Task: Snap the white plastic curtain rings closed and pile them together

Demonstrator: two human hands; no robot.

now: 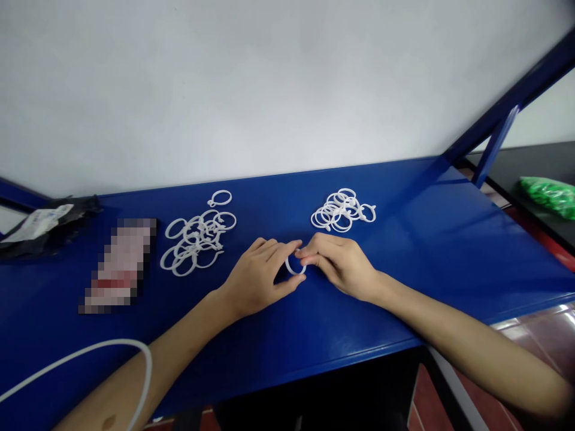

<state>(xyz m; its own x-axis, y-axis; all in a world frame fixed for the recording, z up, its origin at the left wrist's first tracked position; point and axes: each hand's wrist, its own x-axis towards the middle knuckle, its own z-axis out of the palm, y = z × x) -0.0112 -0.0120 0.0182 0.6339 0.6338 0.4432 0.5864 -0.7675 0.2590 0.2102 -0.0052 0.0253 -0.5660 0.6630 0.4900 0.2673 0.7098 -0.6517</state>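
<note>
White ring (291, 271) at centre, held between two bare hands over a blue surface (426, 233); whether it touches the surface cannot be told. Left to right, with clock directions taken from this ring: at eight o'clock a thin white cable (108, 343) loops across the view of the left forearm. If it hangs close to the arm, it could snag on a lift. At nine to ten o'clock lies a loose left heap (193, 242) of similar rings, overlapping; lifting one might drag others along, since they may be hooked together. The left hand (258, 278) has its grip around the ring, thumb and forefinger pinching opposite edges. Too hard a squeeze could bend it or make it spring away. The right hand (341, 263) pinches the ring's right edge; its fingertips hide that part, so a poor join there could go unnoticed. At one o'clock sits a right heap (341, 209) of rings, near the right knuckles, which could nudge it apart.
</note>
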